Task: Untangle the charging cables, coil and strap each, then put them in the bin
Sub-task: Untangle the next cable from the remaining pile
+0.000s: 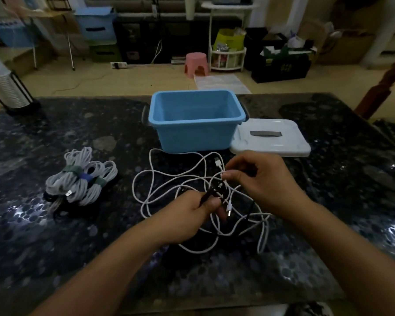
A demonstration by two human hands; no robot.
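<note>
Cables [192, 179] remain tangled, left grip [192, 208] and right grip [255, 176] both pinching strands; strapped coils [82, 179] lie left, bin [196, 119] holds none.

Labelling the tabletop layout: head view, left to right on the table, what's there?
Pile of strapped white cable coils → loose tangle of white and black cables, both hands working in it → blue plastic bin behind the tangle → white flat lid.

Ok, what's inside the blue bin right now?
Nothing that shows: the blue bin looks empty along its far and side inner walls. Its near wall hides the near part of the floor. The strapped coils lie on the table, left of the bin.
</note>
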